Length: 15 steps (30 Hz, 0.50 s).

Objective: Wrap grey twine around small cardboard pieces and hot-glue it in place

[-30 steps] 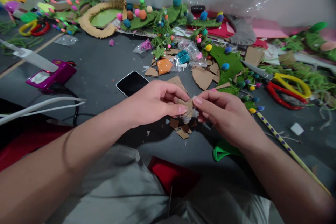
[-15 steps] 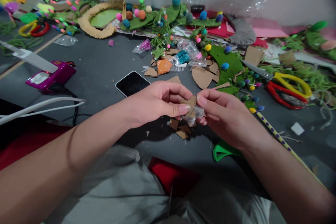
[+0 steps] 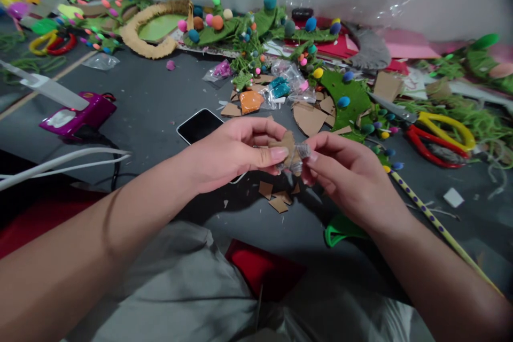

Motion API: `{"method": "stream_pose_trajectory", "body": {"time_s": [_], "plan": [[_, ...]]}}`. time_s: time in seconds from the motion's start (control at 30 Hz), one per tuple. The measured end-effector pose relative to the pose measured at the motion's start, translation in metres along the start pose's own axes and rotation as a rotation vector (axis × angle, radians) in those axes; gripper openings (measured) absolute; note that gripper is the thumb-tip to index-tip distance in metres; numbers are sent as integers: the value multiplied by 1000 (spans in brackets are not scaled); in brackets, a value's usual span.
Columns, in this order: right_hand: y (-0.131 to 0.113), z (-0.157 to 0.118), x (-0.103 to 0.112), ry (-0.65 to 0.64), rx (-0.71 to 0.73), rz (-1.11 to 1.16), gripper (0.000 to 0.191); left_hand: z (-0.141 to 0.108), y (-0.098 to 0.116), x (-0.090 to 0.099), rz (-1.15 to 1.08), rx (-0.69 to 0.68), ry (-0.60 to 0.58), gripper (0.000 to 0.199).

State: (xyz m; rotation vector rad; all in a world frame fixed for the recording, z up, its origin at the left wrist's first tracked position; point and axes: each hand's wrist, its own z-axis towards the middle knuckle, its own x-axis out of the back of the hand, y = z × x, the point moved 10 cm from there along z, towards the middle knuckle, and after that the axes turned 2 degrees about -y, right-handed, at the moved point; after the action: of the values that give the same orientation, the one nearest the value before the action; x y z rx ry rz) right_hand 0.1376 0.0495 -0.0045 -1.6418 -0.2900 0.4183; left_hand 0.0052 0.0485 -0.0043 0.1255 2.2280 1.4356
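Observation:
Between thumb and fingers, my left hand (image 3: pixel 240 155) pinches a small brown cardboard cutout (image 3: pixel 289 150) whose arms are partly wound with grey yarn. The thumb and fingertips of my right hand (image 3: pixel 340 168) close on its yarn-wrapped right side, and those fingers partly hide it. Both hands are above the dark table. Small cardboard scraps (image 3: pixel 278 200) lie below the cutout. A phone with a dark screen (image 3: pixel 200 127) sits partly behind my left hand.
A purple glue gun (image 3: pixel 78 115) with a white cable stands at left. To the right lie scissors with red and yellow handles (image 3: pixel 444 136) and a dotted yellow stick (image 3: pixel 420 206). Yarn-wrapped shapes with colourful balls (image 3: pixel 256 26) line the wall. A green handle (image 3: pixel 342 230) is near my right wrist.
The cutout has turned in my fingers and risen slightly. My right fingertips have shifted from its top down to its wrapped right side. More of the scraps below now shows.

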Motion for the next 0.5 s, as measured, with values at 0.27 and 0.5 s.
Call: {"method": "stream_pose_trajectory", "body": {"time_s": [0.27,0.5], "plan": [[-23,-2,4,64,140,-225,9,-2,4,4,80,-66,43,18],[-15,-1,3,5,90,-262,14,-8,12,3,279,-141,37,33]]}}
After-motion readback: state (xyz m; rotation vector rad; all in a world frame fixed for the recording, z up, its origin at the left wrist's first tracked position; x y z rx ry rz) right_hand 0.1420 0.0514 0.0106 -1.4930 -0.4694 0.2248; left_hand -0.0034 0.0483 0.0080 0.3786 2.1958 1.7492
